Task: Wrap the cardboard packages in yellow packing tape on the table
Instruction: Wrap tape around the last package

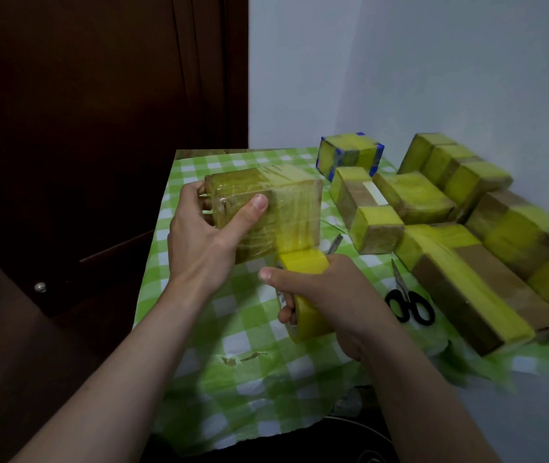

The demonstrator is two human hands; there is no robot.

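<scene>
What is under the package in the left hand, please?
Only the green checked tablecloth shows around the package, with the tape roll in the right hand at its near corner. The spot directly beneath is covered by the package itself.

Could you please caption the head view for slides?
The left hand grips a cardboard package; the right hand grips the yellow tape roll.

A green-and-white checked cloth point(233, 329) covers the desk point(199, 153) and hangs ragged over its near edge. Along the right side lie several cardboard packages point(467, 279) banded in yellow tape, close together and some touching. A package with blue corners point(350, 155) sits at the far edge. Black-handled scissors point(408, 302) lie just beside the nearest long package. A few brown scraps point(246, 357) lie towards the near edge.
</scene>
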